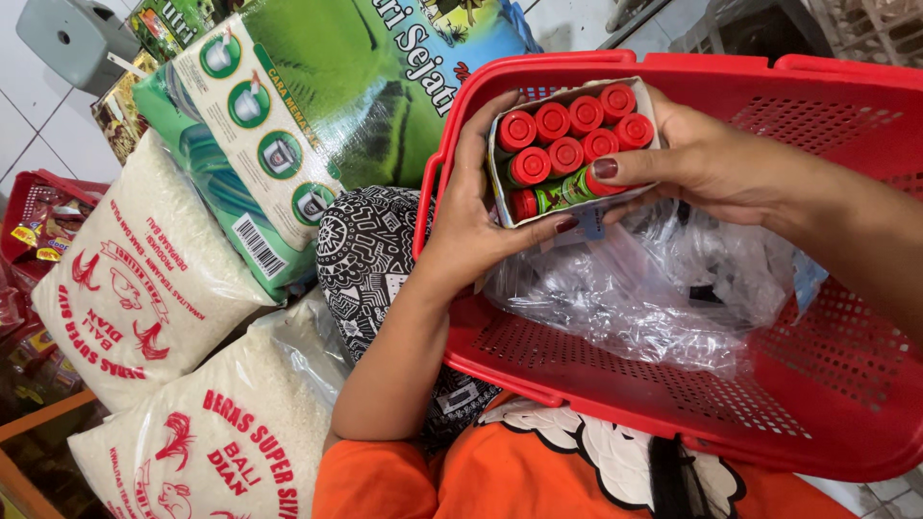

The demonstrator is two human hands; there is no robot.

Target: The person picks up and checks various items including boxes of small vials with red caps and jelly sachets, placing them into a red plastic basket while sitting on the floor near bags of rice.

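My left hand (pixel 473 207) grips the left side and underside of a small open cardboard box (pixel 500 183) packed with several red-capped little bottles (pixel 567 135). My right hand (pixel 707 163) holds the box's right side, its thumb pressing on a green bottle (pixel 558 195) that lies sideways along the front row. The box hovers over a red plastic basket (pixel 625 380) resting on my lap. Crumpled clear plastic bags (pixel 654 288) lie inside the basket, just under the box.
White rice sacks with red print (pixel 144 279) are stacked at the left. Behind them stand large green rice bags (pixel 327 106). A black-and-white patterned cloth (pixel 370 250) lies beside the basket. Snack packets (pixel 38 226) sit at the far left.
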